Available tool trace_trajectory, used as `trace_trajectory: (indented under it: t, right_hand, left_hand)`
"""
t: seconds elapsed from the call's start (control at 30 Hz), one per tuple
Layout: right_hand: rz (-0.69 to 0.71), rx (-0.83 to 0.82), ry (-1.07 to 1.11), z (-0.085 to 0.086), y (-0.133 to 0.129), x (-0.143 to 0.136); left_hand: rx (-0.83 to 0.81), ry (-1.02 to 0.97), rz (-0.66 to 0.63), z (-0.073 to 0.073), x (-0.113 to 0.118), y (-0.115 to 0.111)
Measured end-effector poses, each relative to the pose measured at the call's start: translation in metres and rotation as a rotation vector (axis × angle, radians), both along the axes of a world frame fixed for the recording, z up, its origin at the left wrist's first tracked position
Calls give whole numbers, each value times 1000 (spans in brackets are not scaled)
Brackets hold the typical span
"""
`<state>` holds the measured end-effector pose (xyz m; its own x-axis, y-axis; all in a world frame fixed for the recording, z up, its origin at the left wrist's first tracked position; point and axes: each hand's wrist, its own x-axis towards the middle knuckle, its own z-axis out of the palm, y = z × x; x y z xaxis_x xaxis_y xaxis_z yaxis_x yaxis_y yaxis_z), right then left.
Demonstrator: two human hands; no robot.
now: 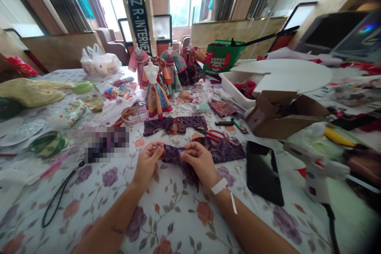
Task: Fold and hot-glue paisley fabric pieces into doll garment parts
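Note:
Between my two hands a dark purple patterned cloth [173, 154] is stretched just above the flowered tablecloth. My left hand [149, 162] pinches its left end between thumb and fingers. Closed on the right part is my right hand [200, 161], with a small bluish item at its fingertips, too small to make out. Part of the cloth hangs down beside my right hand. Beyond my hands lies another purple patterned piece [193, 124]. A larger purple piece [230, 150] lies to the right, with red-handled scissors [216, 135] beside it.
Small dressed mannequins stand behind, one in a yellow and blue skirt [157, 97]. To the right are a black tablet [264, 172], a glue gun [317, 166] and an open cardboard box [268, 125]. A green tape roll [47, 144] and a dark cord loop [56, 200] lie left.

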<state>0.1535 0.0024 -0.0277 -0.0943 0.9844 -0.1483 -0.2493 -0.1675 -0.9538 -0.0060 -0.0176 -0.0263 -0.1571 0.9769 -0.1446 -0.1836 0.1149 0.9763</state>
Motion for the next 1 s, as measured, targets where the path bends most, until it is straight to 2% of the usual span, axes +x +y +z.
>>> trace_trajectory:
  t: [0.13, 0.23, 0.43, 0.7, 0.83, 1.0]
  right_hand:
    - [-1, 24, -20, 3, -3, -1]
    - [33, 46, -24, 5, -6, -3]
    - [64, -30, 119, 3, -5, -4]
    - [65, -82, 135, 6, -5, -7]
    - [70, -91, 130, 6, -5, -8]
    - [27, -69, 133, 5, -3, -5]
  left_hand:
    - [48, 68, -68, 7, 3, -3]
    - [70, 63, -58, 7, 4, -4]
    - [-11, -79, -54, 4, 2, 0]
    - [-5, -173, -57, 3, -1, -2]
    - [-3, -128, -32, 0, -2, -2]
    - [32, 23, -22, 0, -2, -2]
